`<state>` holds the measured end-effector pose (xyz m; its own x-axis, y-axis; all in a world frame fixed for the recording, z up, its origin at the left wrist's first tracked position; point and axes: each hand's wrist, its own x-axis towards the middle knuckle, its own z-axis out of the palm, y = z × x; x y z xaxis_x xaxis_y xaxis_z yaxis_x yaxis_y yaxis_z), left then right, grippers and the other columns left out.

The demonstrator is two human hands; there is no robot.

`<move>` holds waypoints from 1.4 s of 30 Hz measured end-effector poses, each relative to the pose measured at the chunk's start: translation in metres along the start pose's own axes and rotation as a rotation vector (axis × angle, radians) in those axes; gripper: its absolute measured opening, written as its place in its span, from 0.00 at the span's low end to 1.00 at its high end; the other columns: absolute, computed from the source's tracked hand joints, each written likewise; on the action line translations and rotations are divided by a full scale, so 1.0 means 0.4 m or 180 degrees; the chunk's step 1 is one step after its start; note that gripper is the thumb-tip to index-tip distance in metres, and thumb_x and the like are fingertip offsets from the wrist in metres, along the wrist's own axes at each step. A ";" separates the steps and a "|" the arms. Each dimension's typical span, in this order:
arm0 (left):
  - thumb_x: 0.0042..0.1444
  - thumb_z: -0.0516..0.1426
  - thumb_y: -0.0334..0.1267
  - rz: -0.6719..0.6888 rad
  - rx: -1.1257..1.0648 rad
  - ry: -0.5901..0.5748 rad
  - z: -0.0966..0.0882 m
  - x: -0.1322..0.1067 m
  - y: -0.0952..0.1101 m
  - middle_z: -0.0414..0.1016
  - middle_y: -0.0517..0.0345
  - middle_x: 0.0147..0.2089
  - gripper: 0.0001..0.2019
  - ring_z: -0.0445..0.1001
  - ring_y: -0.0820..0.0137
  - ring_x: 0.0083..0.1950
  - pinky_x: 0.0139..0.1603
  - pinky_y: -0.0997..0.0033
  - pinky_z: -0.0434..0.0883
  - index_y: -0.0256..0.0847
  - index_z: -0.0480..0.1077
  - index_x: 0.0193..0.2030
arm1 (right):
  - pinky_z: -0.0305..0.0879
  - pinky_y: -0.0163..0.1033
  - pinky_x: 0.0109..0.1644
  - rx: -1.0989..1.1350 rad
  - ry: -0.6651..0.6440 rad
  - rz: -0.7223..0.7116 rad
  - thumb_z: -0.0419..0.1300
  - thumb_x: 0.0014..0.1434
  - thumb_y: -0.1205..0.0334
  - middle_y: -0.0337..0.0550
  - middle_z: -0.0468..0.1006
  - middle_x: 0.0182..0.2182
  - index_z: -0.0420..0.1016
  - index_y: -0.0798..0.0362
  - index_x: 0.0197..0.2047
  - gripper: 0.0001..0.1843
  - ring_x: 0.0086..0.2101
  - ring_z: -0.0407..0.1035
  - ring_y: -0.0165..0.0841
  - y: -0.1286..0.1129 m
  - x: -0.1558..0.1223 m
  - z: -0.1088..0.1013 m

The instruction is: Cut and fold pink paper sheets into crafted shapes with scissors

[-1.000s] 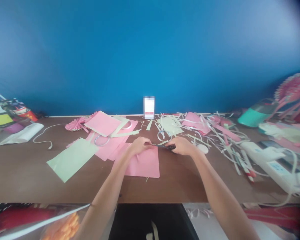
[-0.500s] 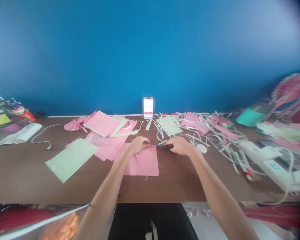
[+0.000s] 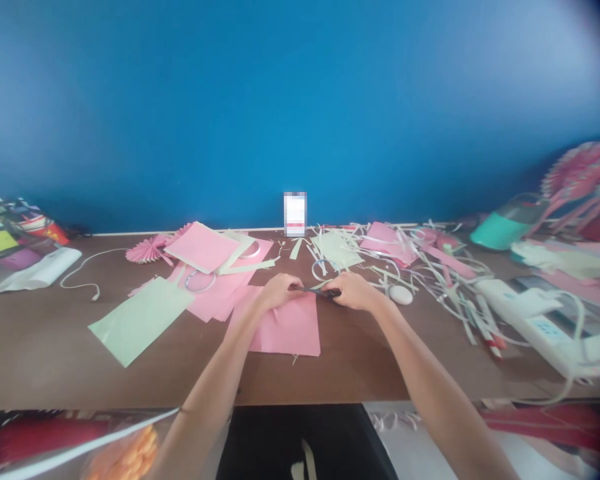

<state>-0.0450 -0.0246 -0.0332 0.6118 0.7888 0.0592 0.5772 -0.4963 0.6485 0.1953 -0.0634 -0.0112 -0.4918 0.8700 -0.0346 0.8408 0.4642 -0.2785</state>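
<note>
My right hand (image 3: pixel 354 291) is closed around the dark handles of a pair of scissors (image 3: pixel 334 293). The blades point left, along the far edge of a pink sheet of paper (image 3: pixel 293 330) lying on the table. At that same edge my left hand (image 3: pixel 281 291) pinches the paper, its fingertips close to the blade tips. How far the blades are open is too small to tell. Left of my left forearm lie a pale green sheet (image 3: pixel 143 320) and a stack of pink paper (image 3: pixel 203 247) with a roll of tape (image 3: pixel 200 281) beside it.
A phone (image 3: pixel 295 215) stands against the blue wall. Paper strips (image 3: pixel 340 248) and white ribbons (image 3: pixel 447 293) clutter the back right, near a round white object (image 3: pixel 401 295). A power strip (image 3: pixel 543 327) with cables lies far right. A pink paper fan (image 3: pixel 147 249) rests back left.
My right hand with the scissors has shifted slightly left, toward my left hand. The near edge of the pink sheet sits slightly lower in view. Both grips are unchanged.
</note>
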 end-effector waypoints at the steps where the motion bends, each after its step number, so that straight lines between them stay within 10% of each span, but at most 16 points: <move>1: 0.54 0.56 0.50 -0.0003 0.0040 0.0001 0.000 0.000 0.000 0.78 0.57 0.36 0.15 0.73 0.68 0.36 0.36 0.72 0.63 0.41 0.76 0.33 | 0.59 0.38 0.42 0.0007 0.0009 0.0003 0.55 0.47 0.68 0.37 0.81 0.35 0.78 0.39 0.46 0.24 0.35 0.70 0.36 0.000 0.000 0.000; 14: 0.58 0.52 0.51 -0.0167 0.0670 0.0402 -0.022 -0.012 0.001 0.79 0.57 0.38 0.16 0.74 0.65 0.38 0.37 0.71 0.65 0.44 0.74 0.37 | 0.59 0.35 0.35 0.0228 0.1015 0.0644 0.57 0.50 0.66 0.38 0.80 0.35 0.77 0.44 0.42 0.16 0.35 0.71 0.36 0.040 0.006 0.024; 19: 0.60 0.50 0.50 -0.0192 0.0777 0.0672 -0.022 -0.012 0.002 0.78 0.56 0.34 0.17 0.74 0.66 0.35 0.36 0.70 0.65 0.42 0.74 0.36 | 0.63 0.35 0.35 0.1363 0.1531 0.0424 0.57 0.53 0.64 0.40 0.79 0.32 0.74 0.49 0.39 0.10 0.31 0.71 0.34 0.006 0.035 0.062; 33: 0.64 0.46 0.41 0.0322 0.1159 0.0564 0.013 -0.007 0.040 0.77 0.56 0.38 0.14 0.73 0.66 0.41 0.43 0.68 0.66 0.44 0.73 0.39 | 0.69 0.40 0.38 0.3243 0.1227 -0.0055 0.66 0.45 0.59 0.40 0.76 0.30 0.71 0.53 0.37 0.15 0.32 0.72 0.34 -0.032 0.071 0.109; 42: 0.63 0.48 0.37 0.0893 0.1303 0.0932 0.027 0.003 0.069 0.59 0.54 0.66 0.19 0.55 0.62 0.66 0.64 0.58 0.56 0.45 0.62 0.61 | 0.67 0.37 0.29 0.3216 0.2413 0.0827 0.63 0.44 0.59 0.38 0.75 0.24 0.72 0.53 0.36 0.14 0.25 0.69 0.33 -0.002 0.063 0.082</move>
<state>-0.0226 -0.0411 -0.0234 0.6302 0.6452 0.4319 0.6123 -0.7550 0.2344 0.1747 -0.0474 -0.0433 0.1900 0.9464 0.2612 0.1852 0.2267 -0.9562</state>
